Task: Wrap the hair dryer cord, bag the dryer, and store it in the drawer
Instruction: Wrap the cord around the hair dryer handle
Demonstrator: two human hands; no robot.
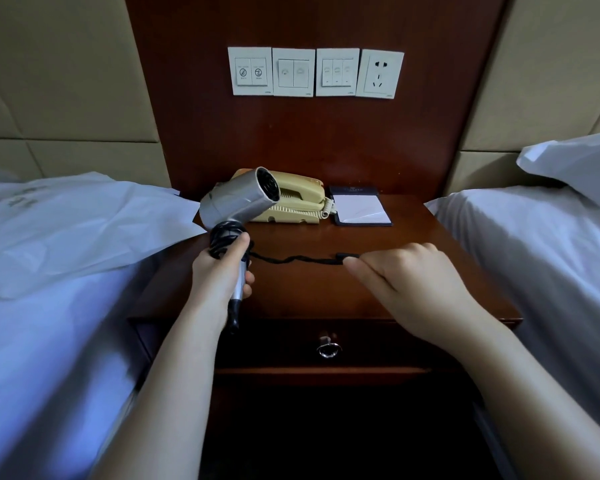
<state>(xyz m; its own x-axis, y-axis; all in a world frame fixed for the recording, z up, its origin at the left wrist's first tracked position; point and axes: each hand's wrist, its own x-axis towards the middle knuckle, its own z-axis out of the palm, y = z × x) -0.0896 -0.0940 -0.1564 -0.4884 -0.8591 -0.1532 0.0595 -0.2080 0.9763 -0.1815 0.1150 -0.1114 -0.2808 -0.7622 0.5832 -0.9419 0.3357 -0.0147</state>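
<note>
The step in hand is the wrapping of the cord, and I judge it to be nearly finished. Several turns of the black cord (291, 260) already lie around the top of the handle, and only a short piece runs free toward the right, in the middle of the frame. The left hand (222, 271) grasps the handle of the silver hair dryer (239, 199) with curled fingers, the thumb pressed on the coils. It holds the dryer over the left part of the nightstand (326, 292), a little left of the frame's centre. The right hand (416, 282) pinches the plug end of the cord between thumb and forefinger, with the other fingers folded in. The next move, I think, calls for carrying this last piece around the handle and tucking the plug in, so that the coils do not loosen. After that come the white bag (84, 220), as it seems to be, lying on the bed (49, 341) at the left, and the drawer (395, 344), closed, at lower centre. At the back of the dark wooden top stand a yellowish telephone (291, 199) and a notepad (361, 209). Above them, on the wood panel, are switch plates (293, 71) and a socket (381, 73). A second bed (551, 271) with a pillow (575, 168) is at the right.
</note>
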